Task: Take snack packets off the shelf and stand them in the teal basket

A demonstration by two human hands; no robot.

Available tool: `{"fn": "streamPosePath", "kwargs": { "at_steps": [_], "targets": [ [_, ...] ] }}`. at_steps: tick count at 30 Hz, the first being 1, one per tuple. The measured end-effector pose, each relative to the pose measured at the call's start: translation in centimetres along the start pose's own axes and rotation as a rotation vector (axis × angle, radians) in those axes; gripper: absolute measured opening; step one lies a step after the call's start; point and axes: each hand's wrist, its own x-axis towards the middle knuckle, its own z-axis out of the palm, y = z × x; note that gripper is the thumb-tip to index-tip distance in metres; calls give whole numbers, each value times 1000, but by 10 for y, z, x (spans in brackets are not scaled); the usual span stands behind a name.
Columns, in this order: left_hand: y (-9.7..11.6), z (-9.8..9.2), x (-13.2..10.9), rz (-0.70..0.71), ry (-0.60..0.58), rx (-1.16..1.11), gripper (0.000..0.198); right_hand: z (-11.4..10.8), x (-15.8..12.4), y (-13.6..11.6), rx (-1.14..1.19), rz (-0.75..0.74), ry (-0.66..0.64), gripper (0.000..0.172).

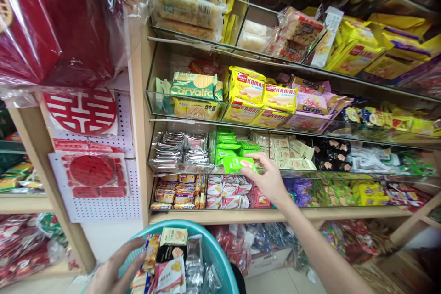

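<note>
From my remote seat, I take the turquoise basket (218,257) as my landmark. Above it, slightly to its right, my right hand (268,179) pinches a green packet (234,164) between thumb and fingers, in front of more green packets (225,139) on the shelf. My left hand (115,268) curves over the basket's left side, beside an orange packet (151,251); I can't tell whether it grips anything. Inside the basket lie silver packets (194,257) and a black packet (170,253).
</note>
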Motion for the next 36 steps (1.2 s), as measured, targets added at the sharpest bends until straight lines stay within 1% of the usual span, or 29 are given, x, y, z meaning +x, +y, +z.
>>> {"fn": "streamPosePath", "kwargs": {
  "at_steps": [3, 5, 7, 9, 10, 11, 13, 16, 20, 22, 25, 27, 30, 31, 33, 36],
  "targets": [
    [52, 23, -8, -65, -186, -279, 47, 8, -24, -21, -65, -103, -64, 37],
    [81, 41, -12, -159, -338, -570, 51, 16, -41, -35, -114, -157, -111, 41],
    [103, 55, -14, -208, -483, -847, 50, 25, -56, -46, -141, -214, -147, 44],
    [119, 65, -15, -222, -561, -1011, 45, 33, -69, -52, -143, -266, -178, 46],
    [124, 69, -16, -224, -568, -1058, 41, 37, -74, -54, -142, -293, -189, 48],
    [127, 71, -17, -225, -549, -1077, 36, 40, -78, -54, -145, -318, -198, 49],
    [129, 73, -19, -224, -487, -1054, 27, 46, -85, -54, -164, -364, -210, 50],
    [126, 75, -22, -227, -416, -990, 24, 50, -89, -53, -183, -410, -234, 56],
    [119, 77, -22, -275, -381, -1008, 23, 49, -82, -47, -123, -376, -338, 78],
    [115, 77, -19, -318, -355, -998, 24, 46, -72, -41, -97, -334, -365, 80],
    [109, 78, -15, -365, -323, -979, 26, 36, -51, -28, -125, -281, -335, 73],
    [107, 78, -14, -380, -319, -974, 27, 28, -32, -19, -200, -254, -283, 62],
    [107, 79, -15, -388, -308, -974, 26, 17, -1, -7, -325, -245, -177, 42],
    [108, 79, -15, -390, -306, -976, 26, 14, 9, -3, -361, -252, -154, 38],
    [108, 79, -16, -393, -293, -980, 26, 11, 27, 3, -423, -262, -146, 38],
    [108, 79, -18, -391, -262, -989, 27, 10, 42, 11, -485, -241, -194, 37]
  ]
}}
